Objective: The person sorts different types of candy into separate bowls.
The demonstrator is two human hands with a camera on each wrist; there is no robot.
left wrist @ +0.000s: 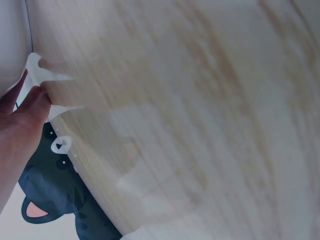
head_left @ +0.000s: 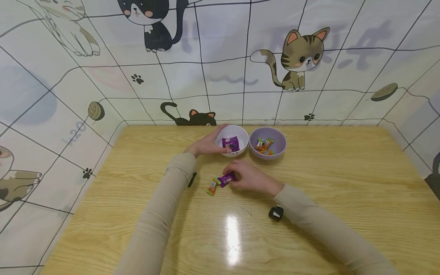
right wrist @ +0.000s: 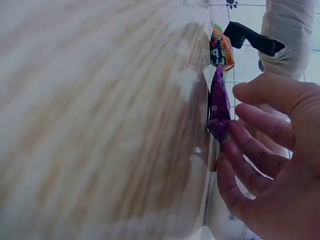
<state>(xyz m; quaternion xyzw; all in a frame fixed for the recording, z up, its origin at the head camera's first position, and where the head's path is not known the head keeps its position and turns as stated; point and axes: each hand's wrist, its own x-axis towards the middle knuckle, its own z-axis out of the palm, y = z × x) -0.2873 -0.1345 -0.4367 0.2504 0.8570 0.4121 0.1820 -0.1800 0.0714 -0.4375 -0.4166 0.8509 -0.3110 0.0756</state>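
Note:
My left hand (head_left: 207, 145) holds the left side of a white bowl (head_left: 245, 134), with the thumb along its front and fingers toward the back. Purple wrapped candies (head_left: 231, 143) lie in that bowl. In the left wrist view, the fingers (left wrist: 37, 102) meet the bowl's outer wall. Below the bowls, my right hand (head_left: 249, 177) reaches over a purple wrapped candy (head_left: 226, 179) on the table. Seen from the right wrist, its fingers are spread and loosely bent beside the candy (right wrist: 219, 107), fingertips at its edge. An orange-and-green wrapped candy (head_left: 213, 186) lies just left of it.
A lilac bowl (head_left: 282, 147) with several orange-and-green candies stands right beside the white one. Both bowls sit near the back edge of the wooden table (head_left: 330, 168), against a cat-patterned sheet (head_left: 227, 76). A black wrist mount (head_left: 276, 213) shows at my right sleeve.

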